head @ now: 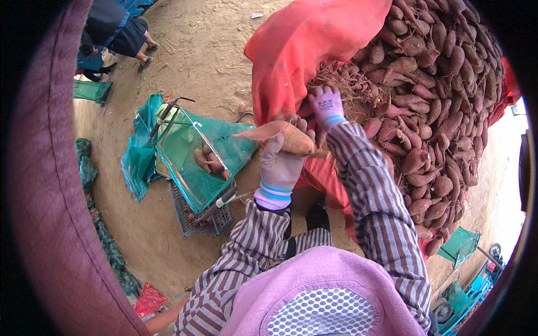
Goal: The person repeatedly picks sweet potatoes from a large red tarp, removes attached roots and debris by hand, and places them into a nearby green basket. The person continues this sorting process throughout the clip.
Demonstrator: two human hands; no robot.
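My left hand (pixel 282 161), in a purple work glove, is closed around a large sweet potato (pixel 290 136) with a long tapered tip. Gloved the same way, my right hand (pixel 327 103) rests at the edge of a big heap of sweet potatoes (pixel 445 122), beside a clump of thin roots (pixel 349 77); its fingertips are partly hidden, so whether it grips anything is unclear. Red cloth (pixel 281 71) lies along the near side of the heap. Left of my hands, a green mesh bag (pixel 227 130) hangs open on a metal frame, with several sweet potatoes (pixel 210 161) inside.
A dark plastic crate (pixel 180 210) stands under the bag frame on the dirt ground. Filled green mesh bags (pixel 109 248) line the left side, near a red bag (pixel 150 300). Another person (pixel 117 29) is at the upper left. A second green bag stand (pixel 460 245) is at the lower right.
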